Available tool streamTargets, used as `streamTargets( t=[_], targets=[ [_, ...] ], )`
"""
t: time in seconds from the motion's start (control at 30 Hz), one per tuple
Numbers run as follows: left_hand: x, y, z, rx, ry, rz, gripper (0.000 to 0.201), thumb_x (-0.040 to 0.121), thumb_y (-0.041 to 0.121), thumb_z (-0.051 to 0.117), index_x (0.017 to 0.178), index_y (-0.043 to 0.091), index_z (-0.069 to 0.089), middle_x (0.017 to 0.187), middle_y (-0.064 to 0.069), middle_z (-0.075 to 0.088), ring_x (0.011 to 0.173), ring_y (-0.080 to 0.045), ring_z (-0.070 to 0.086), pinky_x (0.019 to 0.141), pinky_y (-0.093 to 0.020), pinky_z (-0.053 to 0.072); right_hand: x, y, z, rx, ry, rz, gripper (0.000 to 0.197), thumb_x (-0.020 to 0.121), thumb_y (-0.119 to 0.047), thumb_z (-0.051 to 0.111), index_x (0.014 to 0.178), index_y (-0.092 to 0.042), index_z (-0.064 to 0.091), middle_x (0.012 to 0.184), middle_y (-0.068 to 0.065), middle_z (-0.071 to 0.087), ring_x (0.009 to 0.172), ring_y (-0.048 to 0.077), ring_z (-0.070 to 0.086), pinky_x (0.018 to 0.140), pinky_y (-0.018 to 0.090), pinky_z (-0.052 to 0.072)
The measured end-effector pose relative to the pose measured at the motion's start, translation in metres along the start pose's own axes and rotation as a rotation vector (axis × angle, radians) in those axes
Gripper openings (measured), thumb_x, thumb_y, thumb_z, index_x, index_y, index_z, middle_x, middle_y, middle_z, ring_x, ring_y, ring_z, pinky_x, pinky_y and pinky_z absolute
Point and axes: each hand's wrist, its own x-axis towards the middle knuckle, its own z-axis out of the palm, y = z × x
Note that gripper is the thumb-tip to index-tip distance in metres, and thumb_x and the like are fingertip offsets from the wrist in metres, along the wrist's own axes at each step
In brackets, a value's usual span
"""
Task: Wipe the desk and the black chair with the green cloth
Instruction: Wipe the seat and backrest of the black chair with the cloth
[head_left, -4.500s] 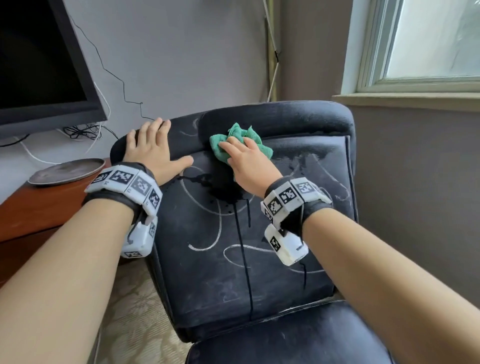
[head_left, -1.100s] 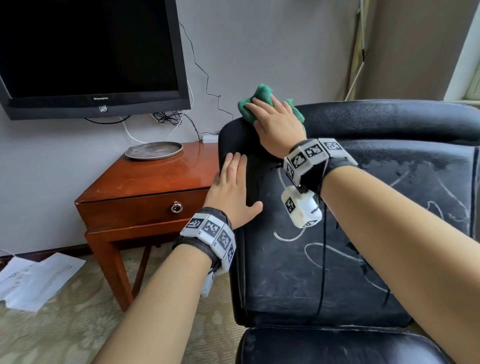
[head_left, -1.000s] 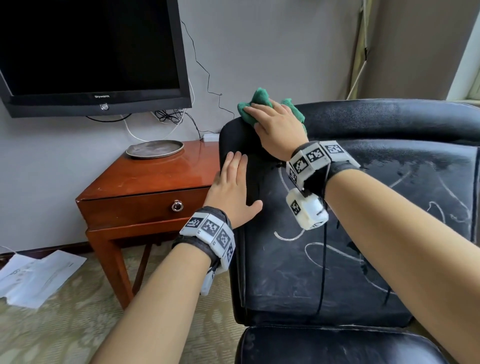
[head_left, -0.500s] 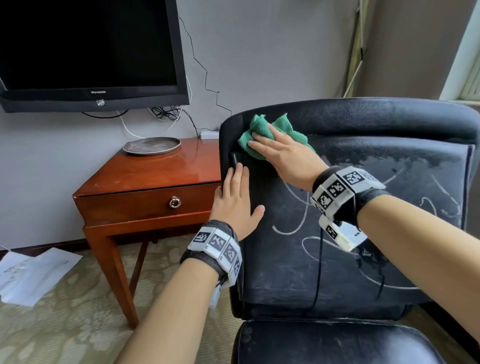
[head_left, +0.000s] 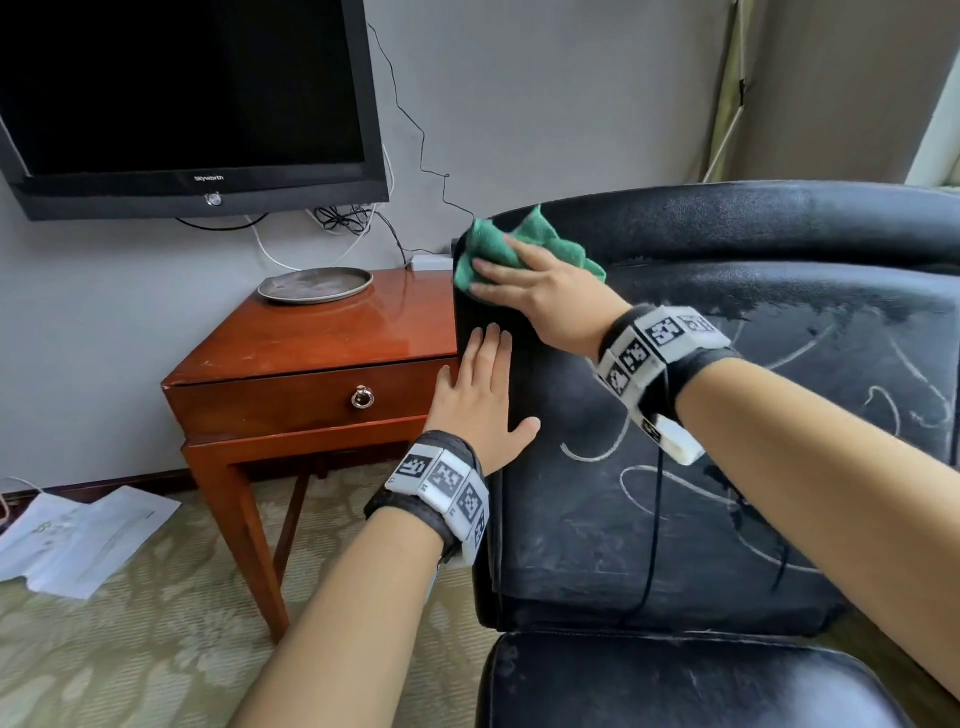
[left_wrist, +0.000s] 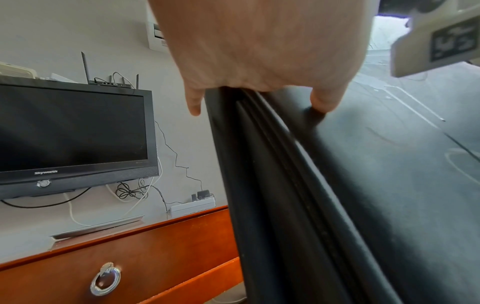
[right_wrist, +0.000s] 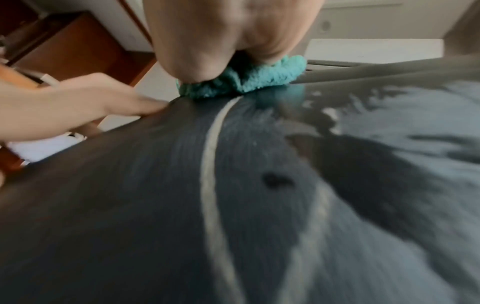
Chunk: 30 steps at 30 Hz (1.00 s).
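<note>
Green terry, bunched into a soft wad: the green cloth (head_left: 511, 252) lies under the right hand (head_left: 540, 299) at the upper left corner of the black chair (head_left: 675, 519) backrest, fingers extended and pressing it flat rather than curled about it. The cloth is judged light, limp and compressible; it is best held by palm pressure over its middle, since loose lobes project beyond the fingertips. The left hand (head_left: 480, 410) rests open, fingers straight, on the backrest's left edge, thumb on the front face. The upholstery looks smooth, dusty and partly wet, with pale curved marks and dark runs not yet removed. The cloth sits at the chair's side edge, just beside the desk (head_left: 311, 332), which bears a metal plate (head_left: 315, 285); open room for strokes lies rightward and downward across the backrest.
</note>
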Motion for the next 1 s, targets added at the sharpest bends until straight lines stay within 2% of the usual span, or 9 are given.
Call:
streamTargets(
  t=[0.13,0.3,0.4,0.5,0.63,0.7,0.8,0.87,1.0],
  targets=[
    [-0.002,0.001,-0.001,0.038,-0.067,-0.007,0.097,0.09,0.057,0.039,0.147,0.002,-0.016,0.157,-0.013,-0.014,0.146,-0.022,-0.012,0.115,-0.042,0.019,-0.019,-0.009,-0.007,0.065,-0.102,0.081,0.057,0.084,0.012,0.048,0.135,-0.013,0.052,0.143,0.006,0.046,0.141,0.033,0.026,0.111,0.036,0.02],
    [-0.006,-0.004,-0.007,0.072,-0.116,0.038,0.097,0.09,0.056,0.042,0.147,0.005,-0.019,0.156,-0.008,-0.023,0.145,-0.02,-0.016,0.115,-0.044,0.017,-0.052,0.009,-0.018,0.021,0.032,0.24,0.056,0.079,0.013,0.047,0.129,-0.01,0.058,0.135,0.009,0.055,0.131,0.036,0.043,0.104,0.046,0.036],
    [-0.006,-0.007,-0.008,0.064,-0.139,0.056,0.097,0.09,0.053,0.044,0.147,0.007,-0.019,0.155,-0.006,-0.025,0.145,-0.019,-0.016,0.115,-0.045,0.017,-0.079,0.022,-0.024,0.002,0.091,0.387,0.057,0.082,-0.008,0.024,0.126,-0.009,0.059,0.131,0.01,0.058,0.126,0.038,0.047,0.098,0.051,0.043],
    [-0.005,-0.003,-0.006,0.015,-0.149,0.049,0.1,0.089,0.054,0.047,0.147,0.007,-0.019,0.155,-0.005,-0.026,0.144,-0.02,-0.017,0.115,-0.044,0.018,-0.082,0.016,-0.022,0.003,0.104,0.454,0.057,0.082,-0.012,0.022,0.126,-0.007,0.059,0.13,0.012,0.058,0.122,0.042,0.049,0.091,0.053,0.048],
    [-0.005,-0.001,-0.003,0.034,-0.152,0.011,0.104,0.087,0.059,0.047,0.146,0.004,-0.019,0.154,-0.008,-0.026,0.144,-0.021,-0.019,0.115,-0.043,0.021,-0.061,0.001,-0.011,-0.011,0.111,0.363,0.051,0.079,0.001,0.034,0.121,-0.005,0.062,0.125,0.011,0.062,0.111,0.045,0.054,0.081,0.052,0.053],
    [-0.004,0.0,-0.003,0.075,-0.15,0.011,0.105,0.086,0.061,0.045,0.146,0.003,-0.019,0.154,-0.01,-0.026,0.144,-0.022,-0.019,0.114,-0.043,0.021,-0.042,-0.01,-0.012,0.018,0.056,0.277,0.051,0.079,0.007,0.041,0.124,-0.006,0.061,0.13,0.01,0.059,0.116,0.045,0.05,0.089,0.052,0.048],
    [-0.004,0.002,-0.003,0.106,-0.144,-0.01,0.106,0.085,0.062,0.043,0.146,0.002,-0.019,0.155,-0.012,-0.022,0.145,-0.022,-0.016,0.113,-0.042,0.022,-0.015,-0.023,-0.012,0.053,-0.087,0.189,0.054,0.084,0.007,0.045,0.135,-0.011,0.051,0.144,0.006,0.045,0.134,0.038,0.033,0.11,0.043,0.03],
    [-0.004,0.001,-0.002,0.139,-0.144,-0.024,0.106,0.085,0.065,0.041,0.146,0.002,-0.019,0.156,-0.012,-0.02,0.145,-0.022,-0.015,0.112,-0.043,0.024,-0.009,-0.023,-0.011,0.05,-0.124,0.199,0.055,0.088,0.005,0.043,0.139,-0.015,0.046,0.149,0.002,0.039,0.14,0.03,0.024,0.113,0.038,0.023],
    [-0.001,0.001,-0.002,0.178,-0.142,-0.015,0.107,0.084,0.069,0.037,0.146,0.004,-0.021,0.155,-0.01,-0.023,0.145,-0.021,-0.015,0.11,-0.043,0.026,-0.035,-0.01,-0.016,0.107,-0.041,0.282,0.056,0.085,0.009,0.043,0.134,-0.015,0.052,0.139,0.003,0.05,0.123,0.029,0.042,0.099,0.04,0.041]
  ],
)
